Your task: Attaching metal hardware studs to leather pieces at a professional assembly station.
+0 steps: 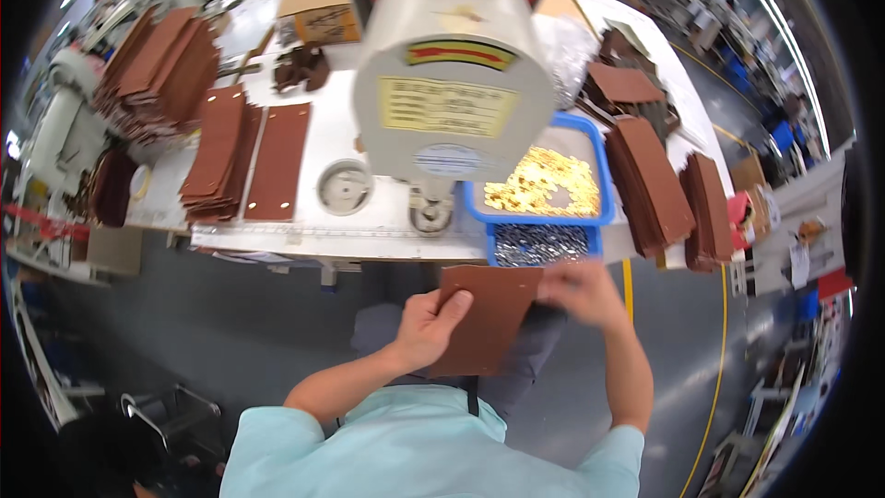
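My left hand (pixel 427 326) is closed on the left edge of a brown leather-like panel (pixel 489 323), thumb on top, holding it over my lap in front of the table. Small holes or studs show near the panel's corners. At the panel's upper right corner is my right hand (pixel 583 290); motion smears its fingers, and I cannot tell if they grip anything. Just beyond stands a blue tray of gold-coloured small metal pieces (pixel 544 183), with silver-coloured small pieces (pixel 539 244) in a nearer blue tray. A pale press machine (pixel 452 83) rises over the table, its lower tool (pixel 430 212) by the front edge.
Stacks of brown panels lie at left (pixel 217 148) and right (pixel 650 184). A single panel (pixel 278 161) and a round metal dish (pixel 345 186) lie left of the machine. Further back are a cardboard box (pixel 320 11) and a clear plastic bag (pixel 564 55). A ruler strip (pixel 304 236) runs along the table's front edge.
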Demonstrator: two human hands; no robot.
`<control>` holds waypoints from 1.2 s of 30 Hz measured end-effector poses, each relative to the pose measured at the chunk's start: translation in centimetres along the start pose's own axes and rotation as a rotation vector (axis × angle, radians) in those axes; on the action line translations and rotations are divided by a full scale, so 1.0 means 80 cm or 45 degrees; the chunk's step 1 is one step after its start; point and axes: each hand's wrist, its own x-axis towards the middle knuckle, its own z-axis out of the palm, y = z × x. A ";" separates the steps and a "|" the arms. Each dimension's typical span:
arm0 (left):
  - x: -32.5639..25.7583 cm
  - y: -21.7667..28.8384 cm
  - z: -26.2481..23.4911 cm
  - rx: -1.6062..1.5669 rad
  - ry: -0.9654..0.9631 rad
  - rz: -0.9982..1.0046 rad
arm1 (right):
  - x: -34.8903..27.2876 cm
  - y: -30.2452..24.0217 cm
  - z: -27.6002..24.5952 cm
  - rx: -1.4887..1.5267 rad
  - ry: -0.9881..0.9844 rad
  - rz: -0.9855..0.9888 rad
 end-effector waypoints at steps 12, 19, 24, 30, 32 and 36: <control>0.000 0.003 -0.007 -0.071 0.009 -0.069 | 0.150 0.070 -0.062 -0.645 0.486 0.045; 0.008 -0.004 -0.007 -0.198 0.063 -0.085 | 0.151 0.057 -0.065 -1.095 0.352 0.027; 0.009 -0.009 0.000 -0.248 0.072 -0.032 | 0.133 0.053 -0.052 -1.212 0.574 -0.068; 0.009 -0.010 -0.002 -0.364 0.083 -0.143 | 0.047 -0.040 0.034 -0.167 0.483 -0.293; 0.009 -0.009 0.003 -0.382 0.065 -0.135 | 0.023 -0.052 0.076 -0.179 0.273 -0.402; 0.007 0.001 0.012 -0.345 0.018 -0.127 | 0.016 -0.040 0.108 -0.407 0.428 -0.678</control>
